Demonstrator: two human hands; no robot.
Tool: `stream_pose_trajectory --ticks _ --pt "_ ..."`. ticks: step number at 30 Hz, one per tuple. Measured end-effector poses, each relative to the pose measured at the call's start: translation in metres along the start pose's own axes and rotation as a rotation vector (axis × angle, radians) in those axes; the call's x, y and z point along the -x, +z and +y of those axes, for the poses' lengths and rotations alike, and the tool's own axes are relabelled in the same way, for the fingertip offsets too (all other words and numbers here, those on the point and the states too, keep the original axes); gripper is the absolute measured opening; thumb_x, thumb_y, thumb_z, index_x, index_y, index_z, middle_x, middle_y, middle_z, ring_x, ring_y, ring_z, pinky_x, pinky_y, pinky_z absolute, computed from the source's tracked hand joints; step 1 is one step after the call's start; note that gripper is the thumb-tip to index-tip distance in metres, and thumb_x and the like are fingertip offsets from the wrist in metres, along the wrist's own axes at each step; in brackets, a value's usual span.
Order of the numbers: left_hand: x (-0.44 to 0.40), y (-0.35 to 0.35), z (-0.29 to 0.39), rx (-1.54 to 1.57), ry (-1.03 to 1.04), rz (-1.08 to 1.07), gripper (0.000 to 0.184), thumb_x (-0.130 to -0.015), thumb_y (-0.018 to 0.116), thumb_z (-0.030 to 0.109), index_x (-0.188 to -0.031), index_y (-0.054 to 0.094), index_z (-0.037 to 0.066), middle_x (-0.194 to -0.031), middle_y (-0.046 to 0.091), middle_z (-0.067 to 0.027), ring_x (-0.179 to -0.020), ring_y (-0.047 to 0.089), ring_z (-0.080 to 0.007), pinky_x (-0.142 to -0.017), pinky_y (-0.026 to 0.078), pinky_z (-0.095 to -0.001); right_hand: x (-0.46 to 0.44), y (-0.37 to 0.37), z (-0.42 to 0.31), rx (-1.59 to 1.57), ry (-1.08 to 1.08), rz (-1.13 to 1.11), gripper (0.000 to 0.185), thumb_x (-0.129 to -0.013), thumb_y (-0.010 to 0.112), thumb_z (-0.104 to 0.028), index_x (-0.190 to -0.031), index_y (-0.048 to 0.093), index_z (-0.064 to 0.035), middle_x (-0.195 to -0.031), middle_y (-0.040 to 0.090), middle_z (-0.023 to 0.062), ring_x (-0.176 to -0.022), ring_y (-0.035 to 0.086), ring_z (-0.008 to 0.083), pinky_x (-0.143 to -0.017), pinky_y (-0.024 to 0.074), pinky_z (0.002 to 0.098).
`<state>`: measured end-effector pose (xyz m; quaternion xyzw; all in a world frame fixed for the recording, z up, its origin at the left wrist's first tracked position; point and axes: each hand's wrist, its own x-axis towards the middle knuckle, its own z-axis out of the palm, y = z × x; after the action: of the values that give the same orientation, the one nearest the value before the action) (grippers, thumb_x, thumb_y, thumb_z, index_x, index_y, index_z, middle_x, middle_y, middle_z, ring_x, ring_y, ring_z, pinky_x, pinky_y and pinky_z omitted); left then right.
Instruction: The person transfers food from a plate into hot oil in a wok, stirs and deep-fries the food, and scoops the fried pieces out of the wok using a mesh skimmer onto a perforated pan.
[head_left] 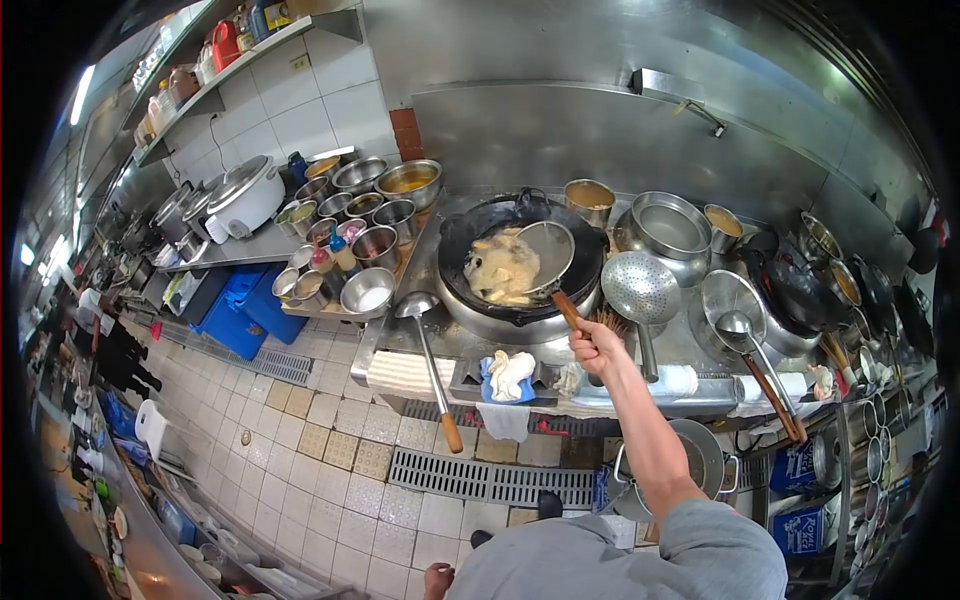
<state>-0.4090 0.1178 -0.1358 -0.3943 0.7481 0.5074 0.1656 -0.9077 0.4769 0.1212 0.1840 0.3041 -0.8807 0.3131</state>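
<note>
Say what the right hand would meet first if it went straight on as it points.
Probably the wok, at its near right rim; the strainer the right hand holds reaches over it. Depth is unclear, so it might pass above.

The count gives two hands: one left hand (438,580) and one right hand (597,347). Two wooden-handled mesh strainers (547,252), two steel ladles (417,305) and one perforated skimmer (641,288) are visible. One wok (455,240) contains food. Two squeeze bottles (342,255), one stockpot (708,450) and two shoes (549,504) are visible.
</note>
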Motion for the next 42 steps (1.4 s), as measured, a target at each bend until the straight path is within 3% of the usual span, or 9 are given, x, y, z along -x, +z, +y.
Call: stream_pose_trajectory --ticks 10,19,33,35,37,38,39,41,42 --pt "-0.006 -0.003 -0.040 -0.043 0.061 0.013 0.026 -0.072 0.068 0.017 -0.094 0.064 0.006 -0.073 0.064 -0.0111 -0.065 0.063 -0.0221 -0.057 0.050 -0.0312 0.008 0.057 0.024 0.011 0.044 -0.052 0.010 -0.094 0.045 -0.019 -0.093 0.041 -0.0103 -0.063 0.040 0.0008 -0.039 0.025 0.0031 -0.028 0.0171 0.0167" --pt "-0.015 0.002 -0.064 -0.102 0.098 -0.008 0.026 -0.071 0.069 0.019 -0.093 0.066 0.006 -0.079 0.066 -0.0118 -0.072 0.064 -0.0229 -0.064 0.050 -0.0310 0.050 0.098 0.026 0.651 -0.388 0.081 0.014 -0.087 0.054 -0.013 -0.101 0.048 -0.0128 -0.063 0.042 0.0009 -0.039 0.028 0.0040 -0.031 0.0177 0.0195" --pt "-0.034 0.014 -0.057 -0.241 0.072 -0.030 0.026 -0.071 0.068 0.022 -0.092 0.069 0.006 -0.088 0.068 -0.0124 -0.083 0.065 -0.0235 -0.074 0.049 -0.0305 0.034 0.030 -0.041 -0.050 -0.123 -0.082 0.011 -0.091 0.050 -0.018 -0.086 0.040 -0.0148 -0.064 0.042 0.0000 -0.038 0.025 0.0027 -0.029 0.0141 0.0173" --pt "-0.026 0.017 -0.044 -0.263 -0.022 -0.008 0.026 -0.072 0.067 0.021 -0.093 0.069 0.005 -0.089 0.068 -0.0122 -0.084 0.065 -0.0229 -0.075 0.049 -0.0302 0.040 0.043 -0.052 0.012 -0.254 -0.020 0.010 -0.090 0.051 -0.017 -0.088 0.042 -0.0146 -0.062 0.041 -0.0004 -0.038 0.026 0.0036 -0.029 0.0162 0.0183" --pt "-0.021 0.016 -0.051 -0.258 0.143 0.007 0.026 -0.071 0.067 0.020 -0.092 0.069 0.004 -0.090 0.068 -0.0121 -0.085 0.065 -0.0219 -0.074 0.049 -0.0303 0.022 0.041 -0.072 0.413 -0.609 0.159 0.007 -0.089 0.053 -0.016 -0.090 0.046 -0.0147 -0.060 0.042 0.0002 -0.037 0.029 0.0048 -0.028 0.0190 0.0205" --pt "-0.025 0.016 -0.060 -0.225 0.127 -0.032 0.030 -0.072 0.066 0.021 -0.096 0.067 0.003 -0.088 0.068 -0.0137 -0.084 0.065 -0.0212 -0.074 0.049 -0.0309 -0.008 0.021 -0.088 0.731 -0.798 0.339 0.017 -0.085 0.057 -0.015 -0.100 0.051 -0.0107 -0.065 0.052 0.0061 -0.045 0.047 0.0139 -0.037 0.0375 0.0296" --pt "-0.030 0.020 -0.057 -0.225 0.126 -0.029 0.030 -0.072 0.066 0.021 -0.096 0.067 0.003 -0.088 0.068 -0.0137 -0.084 0.065 -0.0212 -0.074 0.049 -0.0309 -0.035 0.002 -0.107 0.730 -0.797 0.336 0.017 -0.085 0.057 -0.015 -0.100 0.051 -0.0107 -0.065 0.052 0.0061 -0.045 0.047 0.0139 -0.037 0.0375 0.0296" --pt "-0.034 0.024 -0.054 -0.225 0.146 -0.014 0.029 -0.071 0.067 0.022 -0.094 0.067 0.005 -0.085 0.067 -0.0134 -0.080 0.065 -0.0225 -0.072 0.050 -0.0319 -0.070 -0.029 -0.140 1.493 -1.358 0.817 0.035 -0.080 0.061 -0.014 -0.113 0.052 -0.0081 -0.078 0.061 0.0117 -0.066 0.059 0.0226 -0.060 0.0481 0.0366" --pt "-0.037 0.027 -0.052 -0.224 0.158 -0.005 0.028 -0.071 0.067 0.023 -0.094 0.067 0.006 -0.083 0.067 -0.0132 -0.079 0.064 -0.0231 -0.071 0.050 -0.0324 -0.065 -0.031 -0.153 1.491 -1.357 0.813 0.035 -0.080 0.061 -0.014 -0.113 0.052 -0.0081 -0.078 0.061 0.0117 -0.066 0.059 0.0226 -0.060 0.0481 0.0366"
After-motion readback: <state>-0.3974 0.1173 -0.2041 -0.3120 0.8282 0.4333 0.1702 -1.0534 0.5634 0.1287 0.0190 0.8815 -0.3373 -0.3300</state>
